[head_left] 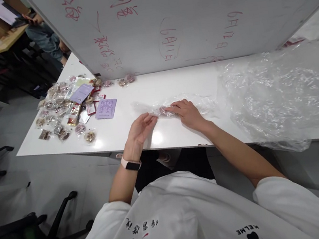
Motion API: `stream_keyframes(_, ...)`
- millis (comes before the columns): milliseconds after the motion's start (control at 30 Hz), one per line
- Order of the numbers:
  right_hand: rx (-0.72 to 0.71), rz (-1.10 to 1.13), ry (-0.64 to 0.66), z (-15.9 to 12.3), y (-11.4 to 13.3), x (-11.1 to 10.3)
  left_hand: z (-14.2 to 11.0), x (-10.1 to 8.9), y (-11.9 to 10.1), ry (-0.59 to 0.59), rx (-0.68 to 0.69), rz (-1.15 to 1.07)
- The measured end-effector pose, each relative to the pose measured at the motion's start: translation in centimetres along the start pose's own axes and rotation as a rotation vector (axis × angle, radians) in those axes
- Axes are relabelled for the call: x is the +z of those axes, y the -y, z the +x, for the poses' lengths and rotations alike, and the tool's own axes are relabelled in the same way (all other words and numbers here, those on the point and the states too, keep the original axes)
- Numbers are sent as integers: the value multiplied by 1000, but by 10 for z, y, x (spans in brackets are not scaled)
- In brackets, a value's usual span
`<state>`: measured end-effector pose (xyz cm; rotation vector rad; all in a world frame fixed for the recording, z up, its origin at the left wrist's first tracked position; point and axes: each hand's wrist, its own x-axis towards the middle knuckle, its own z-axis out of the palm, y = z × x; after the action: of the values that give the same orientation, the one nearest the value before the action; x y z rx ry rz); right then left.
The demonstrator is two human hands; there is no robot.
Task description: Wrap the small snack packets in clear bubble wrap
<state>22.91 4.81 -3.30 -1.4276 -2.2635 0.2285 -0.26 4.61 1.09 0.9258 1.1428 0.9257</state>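
Rising beyond the film strip, the whiteboard outsizes the crumpled sheeting right of the strip. Over the strip, the left hand is loosely open, the right hand bent, any pinch hidden; light, even fingertip pressure should steady the reddish packet amid the strip's folds.

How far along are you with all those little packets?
Done: one reddish packet looks set on clear plastic, but I can't spot a finished one.
In hand: that packet, with the right hand touching it and the left hand beside it.
Left: perhaps the pile of packets; the big plastic sheet lies on the other side.
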Motion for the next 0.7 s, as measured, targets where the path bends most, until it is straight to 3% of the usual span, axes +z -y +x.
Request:
stream_keyframes(100, -1, -10, -5, -1, 1, 0, 22, 10, -3, -95, 79, 144)
stream_keyframes(167, 1, -15, 0, 0, 0, 1, 27, 26, 3, -138, 232, 319)
stream_keyframes(300, 20, -21, 38, 5, -1, 1, 28, 56, 21, 3, 559, 870)
stream_keyframes(400, 14, -65, 20, -1, 11, -5, 29, 59, 28, 99, 605, 1152)
stream_keyframes(533, 45, -157, -197, -48, 37, -17, 29, 52, 33, 102, 631, 1277)
stream_keyframes(600, 181, -202, -301, -81, 42, -21, 30, 51, 38, 72, 668, 1297)
stream_keyframes(700, 382, -275, -329, -116, 30, -28, 32, 53, 43, 47, 731, 1295)
